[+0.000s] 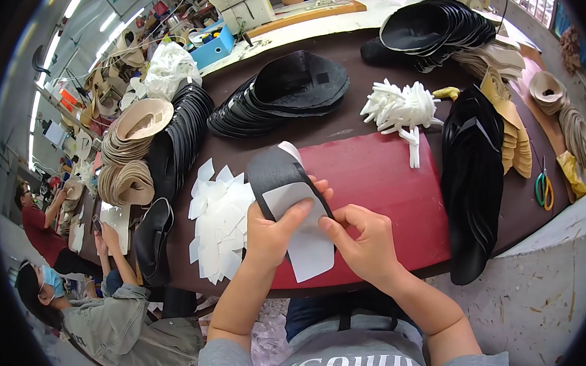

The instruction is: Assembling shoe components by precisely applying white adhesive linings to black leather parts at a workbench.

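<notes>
In front of me, a curved black shoe upper [267, 175] is held up over the red mat [388, 208]. My left hand [271, 238] grips it from the left, its thumb pressing a white lining piece [312, 255] against the black material. The lower end of that white piece hangs free below the thumb. My right hand [367, 245] is closed, thumb and fingertips pinching at the right edge of the upper and the white piece. A loose pile of white cut pieces [219, 222] lies left of my left hand.
Stacked black uppers [278, 93] stand beyond the mat, with more at far right [440, 31] and right [473, 179]. White strips [400, 106] lie bundled between them. Green-and-orange scissors [544, 188] rest at the right. Beige stacks [133, 135] and a seated co-worker [119, 330] are left.
</notes>
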### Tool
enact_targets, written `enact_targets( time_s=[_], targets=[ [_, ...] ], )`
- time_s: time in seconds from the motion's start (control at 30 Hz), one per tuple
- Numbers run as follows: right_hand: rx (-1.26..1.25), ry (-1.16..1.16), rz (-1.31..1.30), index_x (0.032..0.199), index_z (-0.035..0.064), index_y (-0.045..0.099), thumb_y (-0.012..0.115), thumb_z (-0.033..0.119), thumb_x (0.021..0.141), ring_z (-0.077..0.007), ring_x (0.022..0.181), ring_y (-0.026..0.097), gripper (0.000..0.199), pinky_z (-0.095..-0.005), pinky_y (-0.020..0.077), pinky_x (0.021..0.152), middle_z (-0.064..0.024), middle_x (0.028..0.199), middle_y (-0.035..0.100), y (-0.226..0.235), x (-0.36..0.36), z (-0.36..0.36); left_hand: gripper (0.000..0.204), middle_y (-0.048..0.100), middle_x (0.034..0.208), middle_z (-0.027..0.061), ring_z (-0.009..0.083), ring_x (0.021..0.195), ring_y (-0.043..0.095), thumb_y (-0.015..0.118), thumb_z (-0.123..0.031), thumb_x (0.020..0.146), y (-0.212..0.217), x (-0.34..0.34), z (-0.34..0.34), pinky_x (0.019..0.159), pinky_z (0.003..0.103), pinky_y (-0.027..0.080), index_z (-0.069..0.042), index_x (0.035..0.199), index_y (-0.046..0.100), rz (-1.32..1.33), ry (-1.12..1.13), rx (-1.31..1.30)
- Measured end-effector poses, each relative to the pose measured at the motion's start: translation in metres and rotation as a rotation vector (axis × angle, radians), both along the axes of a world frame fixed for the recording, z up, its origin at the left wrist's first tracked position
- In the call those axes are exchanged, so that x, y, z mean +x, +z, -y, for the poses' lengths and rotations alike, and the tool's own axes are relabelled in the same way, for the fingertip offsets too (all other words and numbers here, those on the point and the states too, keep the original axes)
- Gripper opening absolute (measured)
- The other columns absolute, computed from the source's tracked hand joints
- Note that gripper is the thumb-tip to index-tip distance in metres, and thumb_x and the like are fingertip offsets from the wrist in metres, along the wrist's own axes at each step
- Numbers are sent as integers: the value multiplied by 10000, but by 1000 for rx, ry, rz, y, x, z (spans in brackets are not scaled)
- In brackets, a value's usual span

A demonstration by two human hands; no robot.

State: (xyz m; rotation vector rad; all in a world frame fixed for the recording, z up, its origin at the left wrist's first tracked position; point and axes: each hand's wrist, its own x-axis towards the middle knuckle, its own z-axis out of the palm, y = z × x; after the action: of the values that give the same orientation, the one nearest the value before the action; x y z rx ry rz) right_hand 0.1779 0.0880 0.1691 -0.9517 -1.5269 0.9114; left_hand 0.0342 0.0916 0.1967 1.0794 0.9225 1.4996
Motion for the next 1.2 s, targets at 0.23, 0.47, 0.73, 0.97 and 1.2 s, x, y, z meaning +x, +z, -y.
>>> enact_targets(
  time_s=[0.23, 0.47, 0.73, 0.97, 1.2],
  targets=[
    [330, -82, 252, 737, 30, 610, 663, 41, 785, -172, 512, 462, 72, -275, 387, 491, -35, 618, 523, -1, 1, -3, 241, 697, 916, 131, 213, 799, 674, 637, 21, 797, 4, 0, 2, 744, 245, 523, 15, 1035, 601, -120, 165, -103],
    [625, -99, 643, 800, 36, 644, 673, 80, 805, -146, 505, 458, 54, -254, 378, 485, -30, 640, 566, 40, 26, -43, 158, 629, 806, 44, 147, 688, 569, 671, -48, 817, 0, -55, 0, 674, 228, 461, -26, 964, 617, -533, 572, 374],
    [-183, -34, 45, 849, 19, 649, 588, 169, 926, -95, 519, 479, 180, -222, 402, 496, -42, 677, 596, 15, 39, -20, 187, 658, 776, 46, 119, 568, 510, 610, -35, 850, -11, -52, 28, 557, 216, 413, -8, 1029, 659, -1001, 340, 191],
    [-584, 204, -653, 837, 4, 689, 634, 143, 906, -93, 557, 513, 164, -204, 389, 485, -47, 665, 598, -17, 11, -23, 195, 653, 701, 29, 101, 502, 450, 613, -53, 852, -2, -39, 23, 488, 213, 376, 15, 1026, 665, -717, 104, 78],
    [-95, 87, -179, 815, -19, 677, 643, 97, 884, -87, 554, 491, 139, -183, 399, 511, -35, 667, 588, -21, -9, -2, 203, 640, 685, 36, 81, 511, 436, 593, -55, 860, -15, -51, 17, 477, 208, 359, 39, 1027, 659, -753, 34, -42]
  ],
)
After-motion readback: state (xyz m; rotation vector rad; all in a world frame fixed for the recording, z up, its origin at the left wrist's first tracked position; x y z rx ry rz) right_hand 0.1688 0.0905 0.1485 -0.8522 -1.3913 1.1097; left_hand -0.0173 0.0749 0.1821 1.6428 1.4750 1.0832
